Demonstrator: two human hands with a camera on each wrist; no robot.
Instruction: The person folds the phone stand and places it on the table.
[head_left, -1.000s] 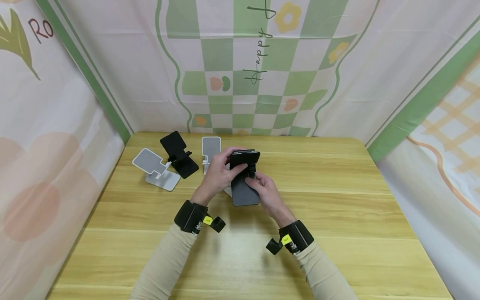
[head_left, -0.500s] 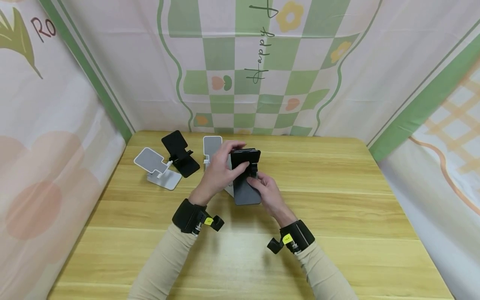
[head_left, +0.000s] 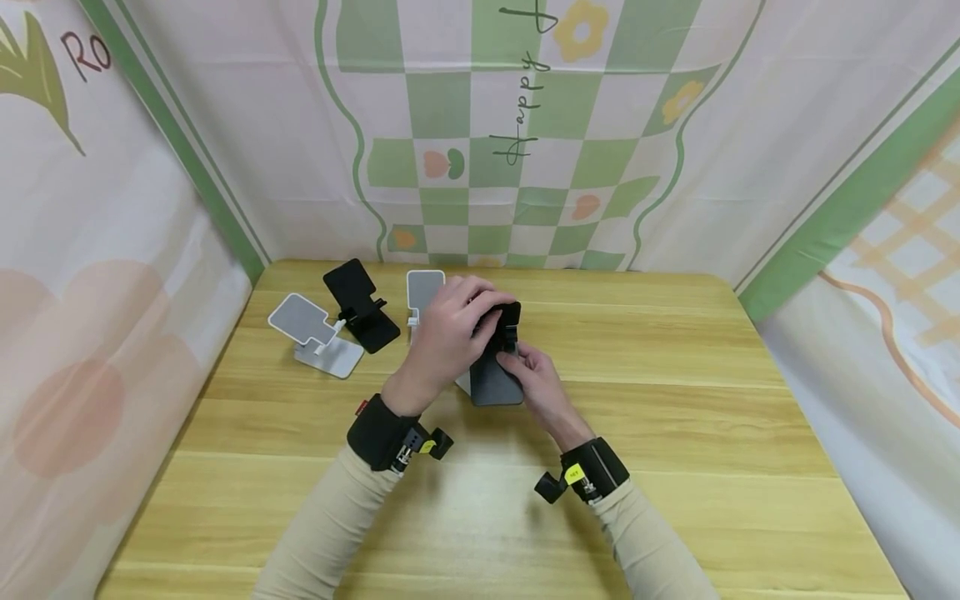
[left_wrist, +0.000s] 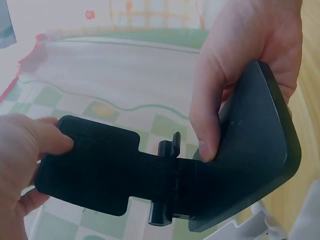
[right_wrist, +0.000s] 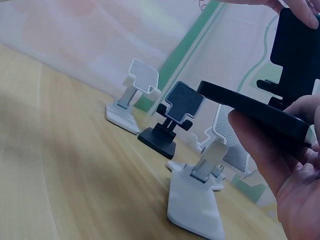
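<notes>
A black phone stand [head_left: 497, 379] is held off the table between both hands, its base [left_wrist: 245, 145] and its upper plate [left_wrist: 92, 165] joined at a hinge. My left hand [head_left: 452, 329] pinches the upper plate near its free end, thumb on the face shown in the left wrist view. With thumb and fingers, my right hand [head_left: 543, 383] grips the base close to the hinge. In the right wrist view the base appears almost edge-on. The left hand hides part of the upper plate in the head view.
Left of the hands stand a white-and-grey phone stand [head_left: 327, 358] and another black one [head_left: 362, 308]. A white-edged stand [head_left: 425, 287] is partly hidden behind my left hand. In the right wrist view a white base [right_wrist: 195, 205] is near the held stand. Fabric walls surround the wooden table [head_left: 712, 417].
My left hand has shifted slightly up and right, its fingers now over the top of the upper plate. The right hand keeps its hold on the base, nearly still.
</notes>
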